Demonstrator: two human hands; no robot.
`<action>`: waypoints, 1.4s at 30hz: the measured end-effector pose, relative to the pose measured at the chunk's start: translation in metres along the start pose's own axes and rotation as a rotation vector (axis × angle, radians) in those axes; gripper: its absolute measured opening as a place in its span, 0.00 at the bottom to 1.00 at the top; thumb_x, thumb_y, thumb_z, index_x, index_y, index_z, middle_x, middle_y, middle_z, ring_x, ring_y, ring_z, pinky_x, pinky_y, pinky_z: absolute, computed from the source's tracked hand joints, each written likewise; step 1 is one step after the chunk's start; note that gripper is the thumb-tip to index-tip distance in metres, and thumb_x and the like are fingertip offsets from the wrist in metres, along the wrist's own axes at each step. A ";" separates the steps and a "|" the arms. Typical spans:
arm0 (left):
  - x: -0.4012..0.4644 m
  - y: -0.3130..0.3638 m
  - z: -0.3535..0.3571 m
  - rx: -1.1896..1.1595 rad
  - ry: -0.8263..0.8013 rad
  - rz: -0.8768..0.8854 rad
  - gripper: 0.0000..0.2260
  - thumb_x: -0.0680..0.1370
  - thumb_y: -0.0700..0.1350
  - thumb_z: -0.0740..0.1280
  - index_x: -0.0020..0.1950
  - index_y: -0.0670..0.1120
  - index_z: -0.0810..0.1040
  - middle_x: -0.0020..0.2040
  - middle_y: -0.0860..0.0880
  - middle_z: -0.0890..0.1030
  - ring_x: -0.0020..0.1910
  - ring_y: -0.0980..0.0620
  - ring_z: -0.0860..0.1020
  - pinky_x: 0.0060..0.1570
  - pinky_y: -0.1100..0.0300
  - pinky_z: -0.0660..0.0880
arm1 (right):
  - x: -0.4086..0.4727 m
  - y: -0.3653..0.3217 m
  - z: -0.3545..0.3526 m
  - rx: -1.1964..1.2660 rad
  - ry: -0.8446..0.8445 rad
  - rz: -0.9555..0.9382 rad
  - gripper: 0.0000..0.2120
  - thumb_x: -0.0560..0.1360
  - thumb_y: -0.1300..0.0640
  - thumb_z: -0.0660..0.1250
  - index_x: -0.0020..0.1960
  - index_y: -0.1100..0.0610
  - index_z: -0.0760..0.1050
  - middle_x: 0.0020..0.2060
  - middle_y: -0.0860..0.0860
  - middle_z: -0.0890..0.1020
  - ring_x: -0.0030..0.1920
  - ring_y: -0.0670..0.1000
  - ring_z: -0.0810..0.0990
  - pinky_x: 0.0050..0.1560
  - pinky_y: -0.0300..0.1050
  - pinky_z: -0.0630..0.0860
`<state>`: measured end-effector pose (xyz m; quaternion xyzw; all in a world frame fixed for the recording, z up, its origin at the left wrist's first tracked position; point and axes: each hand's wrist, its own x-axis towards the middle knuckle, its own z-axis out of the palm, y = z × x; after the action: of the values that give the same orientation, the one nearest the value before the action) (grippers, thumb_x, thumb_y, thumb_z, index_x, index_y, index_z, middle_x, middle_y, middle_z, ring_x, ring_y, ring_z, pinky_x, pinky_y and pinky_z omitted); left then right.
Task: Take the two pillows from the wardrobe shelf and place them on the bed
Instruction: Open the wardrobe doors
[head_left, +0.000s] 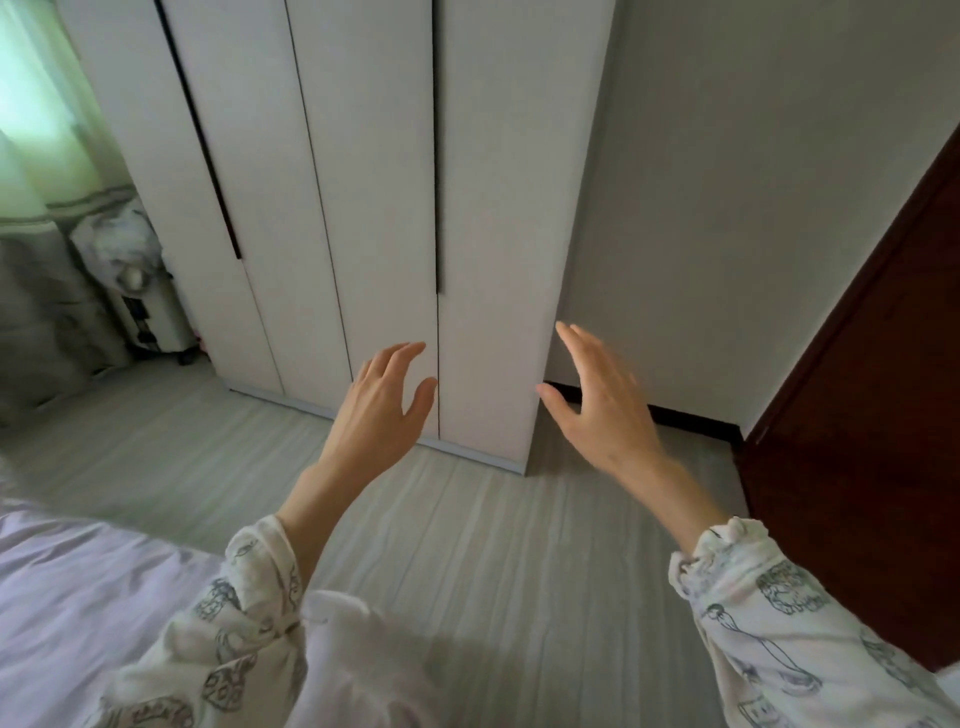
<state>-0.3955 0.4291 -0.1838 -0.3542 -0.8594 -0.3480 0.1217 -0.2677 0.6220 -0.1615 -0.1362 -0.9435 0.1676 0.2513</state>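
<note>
A tall white wardrobe (374, 197) stands ahead with all its doors closed, so its shelf and the pillows are hidden. My left hand (382, 410) is raised in front of the lower doors, fingers apart, holding nothing. My right hand (602, 405) is raised near the wardrobe's right corner, fingers spread and empty. Neither hand touches the doors. The bed (78, 597), covered in a pale lilac sheet, fills the lower left. Both of my sleeves are white with printed drawings.
A dark brown door (872, 441) stands at the right. A white heater on wheels (150, 317) with a plastic bag on it sits left of the wardrobe, beside a curtained window (36, 104). Grey striped floor (467, 545) lies between bed and wardrobe.
</note>
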 end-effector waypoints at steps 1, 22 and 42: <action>0.012 -0.004 0.007 0.003 -0.005 -0.016 0.21 0.80 0.49 0.59 0.71 0.44 0.65 0.69 0.45 0.70 0.69 0.47 0.67 0.64 0.60 0.61 | 0.020 0.008 0.004 0.011 -0.006 -0.014 0.30 0.78 0.49 0.61 0.75 0.53 0.55 0.74 0.52 0.61 0.74 0.51 0.58 0.71 0.59 0.59; 0.291 -0.250 0.032 0.107 0.124 -0.303 0.21 0.79 0.51 0.59 0.72 0.46 0.64 0.70 0.46 0.69 0.68 0.48 0.68 0.65 0.55 0.65 | 0.416 -0.010 0.218 0.164 -0.147 -0.355 0.28 0.78 0.49 0.61 0.75 0.52 0.56 0.73 0.49 0.63 0.72 0.50 0.60 0.69 0.50 0.58; 0.485 -0.536 -0.064 0.182 0.218 -0.471 0.20 0.79 0.49 0.60 0.71 0.47 0.66 0.68 0.48 0.70 0.58 0.47 0.75 0.57 0.63 0.65 | 0.707 -0.187 0.455 0.302 -0.179 -0.580 0.27 0.77 0.50 0.62 0.74 0.54 0.59 0.71 0.51 0.66 0.71 0.51 0.64 0.68 0.52 0.61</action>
<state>-1.1190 0.3679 -0.1910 -0.0929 -0.9277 -0.3240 0.1605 -1.1280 0.5808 -0.1587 0.1918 -0.9257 0.2385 0.2223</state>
